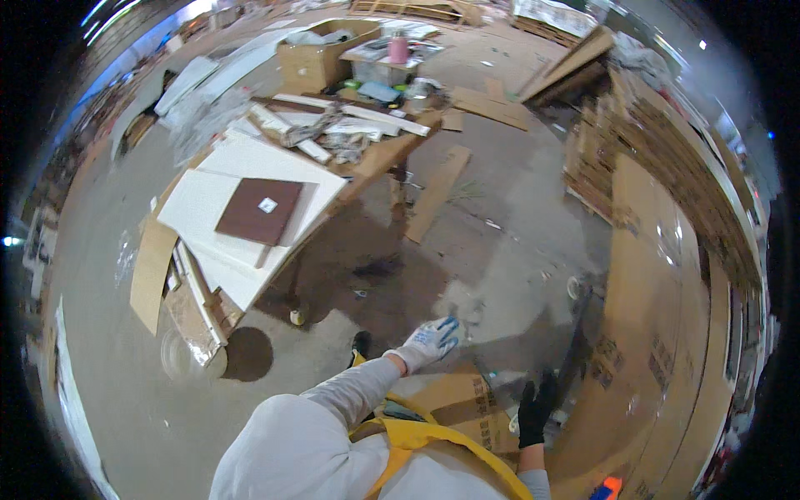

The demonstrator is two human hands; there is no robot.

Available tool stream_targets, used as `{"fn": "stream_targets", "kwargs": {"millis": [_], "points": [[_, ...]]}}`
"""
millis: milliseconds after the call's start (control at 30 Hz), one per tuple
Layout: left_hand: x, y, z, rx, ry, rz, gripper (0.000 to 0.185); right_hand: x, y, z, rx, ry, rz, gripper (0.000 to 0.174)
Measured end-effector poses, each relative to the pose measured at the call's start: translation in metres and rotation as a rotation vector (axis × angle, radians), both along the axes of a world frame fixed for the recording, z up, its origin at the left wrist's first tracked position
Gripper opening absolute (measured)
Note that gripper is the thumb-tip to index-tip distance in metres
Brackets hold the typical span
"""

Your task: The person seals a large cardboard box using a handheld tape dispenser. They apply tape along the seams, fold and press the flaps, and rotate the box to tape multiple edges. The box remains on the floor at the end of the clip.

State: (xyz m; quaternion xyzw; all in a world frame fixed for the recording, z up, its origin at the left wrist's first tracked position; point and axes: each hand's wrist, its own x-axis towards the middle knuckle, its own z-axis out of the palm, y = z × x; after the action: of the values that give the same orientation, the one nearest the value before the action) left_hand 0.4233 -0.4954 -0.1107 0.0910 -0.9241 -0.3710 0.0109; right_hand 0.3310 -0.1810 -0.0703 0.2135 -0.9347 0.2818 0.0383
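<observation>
My left hand [430, 344], in a white glove with blue patches, reaches out over the concrete floor with its fingers apart and nothing in them. Lower right, my right hand [535, 414] wears a black glove and hangs beside a large stack of brown cardboard [650, 325]. Its fingers blur into the dark background, so their pose is unclear. Ahead and to the left is a worktable [381, 153] bearing white panels [206, 187]. On these lies a dark brown square panel [257, 209] with a small white label. Printed cardboard [465, 406] lies on the floor near my body.
A cardboard box [328, 56] and a plastic bin [381, 69] with a pink bottle [398, 48] stand beyond the table. White strips [381, 119] and crumpled plastic lie on its far end. A bucket [194, 353] is below its near corner. Cardboard strips [439, 194] lie on the floor.
</observation>
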Motion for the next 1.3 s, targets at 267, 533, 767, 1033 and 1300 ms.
{"fn": "stream_targets", "kwargs": {"millis": [267,533,767,1033,1300], "points": [[0.041,-0.252,-0.028,0.048,0.212,0.694,0.047,0.01,-0.273,0.015,-0.641,-1.016,0.217,0.028],[-0.013,-0.417,-0.033,-0.336,0.275,0.531,0.046,0.009,-0.471,0.008,-0.195,-0.168,0.733,0.027],[-0.108,-0.526,-0.059,-0.363,-0.072,0.613,0.038,0.06,-0.45,0.004,0.131,-0.433,0.564,0.024],[-0.177,-0.573,-0.138,-0.659,-0.648,0.43,0.024,0.076,-0.384,0.001,0.351,-0.48,0.446,0.03],[-0.177,-0.578,-0.122,-0.775,-0.247,0.061,0.021,0.127,-0.344,-0.005,0.119,-0.491,0.255,0.029]]}}
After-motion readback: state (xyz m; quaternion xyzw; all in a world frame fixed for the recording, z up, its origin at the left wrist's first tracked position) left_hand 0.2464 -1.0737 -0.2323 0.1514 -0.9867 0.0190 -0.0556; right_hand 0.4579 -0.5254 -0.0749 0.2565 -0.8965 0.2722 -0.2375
